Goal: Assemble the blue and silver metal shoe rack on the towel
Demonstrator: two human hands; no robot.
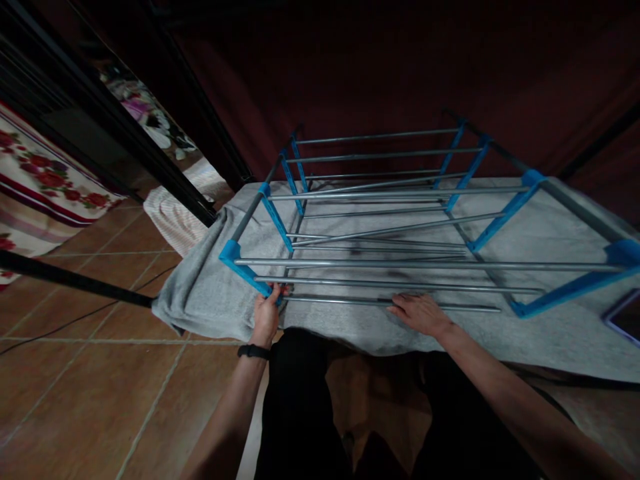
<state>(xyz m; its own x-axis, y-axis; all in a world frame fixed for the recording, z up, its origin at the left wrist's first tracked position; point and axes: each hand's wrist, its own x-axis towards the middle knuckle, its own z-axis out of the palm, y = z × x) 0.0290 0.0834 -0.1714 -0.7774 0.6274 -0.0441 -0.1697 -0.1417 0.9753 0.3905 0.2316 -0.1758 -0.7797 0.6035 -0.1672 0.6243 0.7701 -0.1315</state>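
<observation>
I see a rack point(400, 194) of grey rods and blue plastic ends standing on a grey cloth point(550, 333). Its front rod point(345, 301) lies level, left end at the blue corner, right end free.

A single head-worn camera looks forward and steeply down (wide-angled, from close by) onto the rack point(400, 265) and grey cloth point(525, 333)

A grey blanket point(210, 293) lies spread out. Left of it are a white towel point(173, 217), a flowered mat point(45, 180) and tiled floor point(100, 373). A dark red curtain point(400, 60) hangs behind it, and a phone point(625, 317) rests at its right edge.
</observation>
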